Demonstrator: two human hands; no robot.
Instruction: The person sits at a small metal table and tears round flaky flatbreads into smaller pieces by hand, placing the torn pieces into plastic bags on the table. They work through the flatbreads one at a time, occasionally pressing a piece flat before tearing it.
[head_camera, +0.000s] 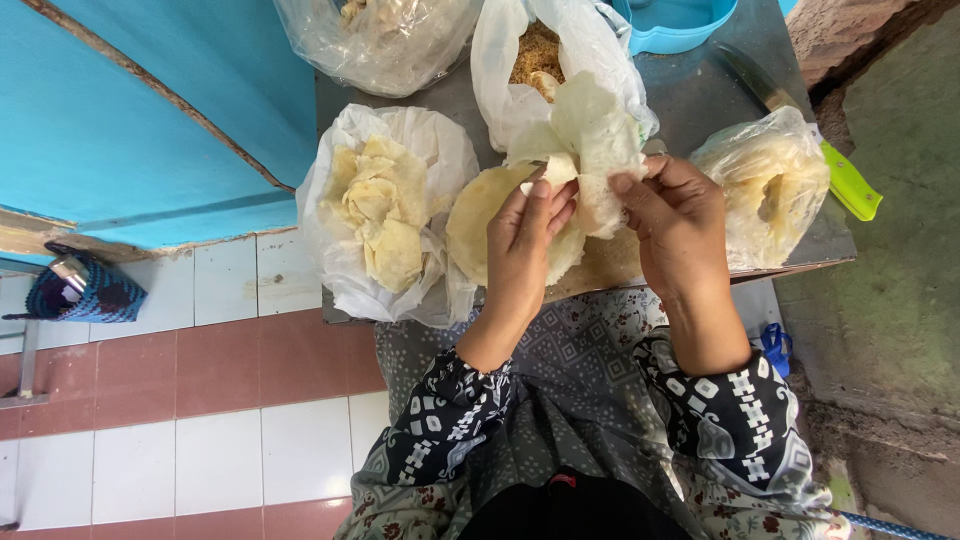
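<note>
My left hand (527, 245) and my right hand (678, 222) both pinch a thin, pale, translucent wrapper sheet (598, 140), held up over a small metal table (700, 95). Under my left hand lies a stack of round yellowish wrappers (474, 218). Behind the sheet stands an open white plastic bag of brownish filling (538, 52). To the left, another white bag holds crumpled pale wrappers (383, 205).
A clear bag of pale pieces (775, 180) sits at the table's right, beside a knife with a green handle (848, 182). A further bag (385, 35) and a blue plastic container (675, 22) stand at the back. A blue wall and tiled floor lie left.
</note>
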